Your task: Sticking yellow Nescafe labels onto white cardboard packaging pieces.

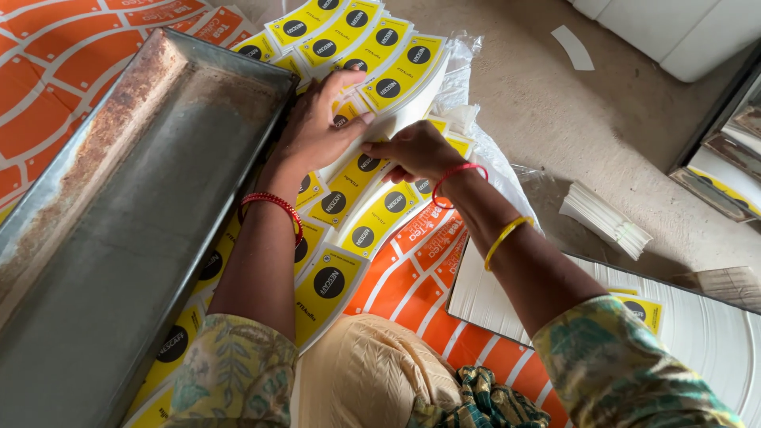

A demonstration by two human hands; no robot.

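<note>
My left hand [315, 127] grips the top of a thick stack of yellow curved paper cut-outs with black round marks [388, 75], thumb on the upper sheets. My right hand [416, 150] pinches the white lower edge of the same stack from beneath. More yellow cut-outs [341, 273] lie fanned out under both forearms. Red thread bands circle both wrists, and a yellow bangle sits on my right forearm.
A long rusty metal tray [119, 230] lies at the left. Orange printed sheets [47, 71] cover the floor beneath. A small white stack of blanks [606, 218] sits at the right, a white sheet pile [713, 325] at lower right, clear plastic wrap [491, 158] behind.
</note>
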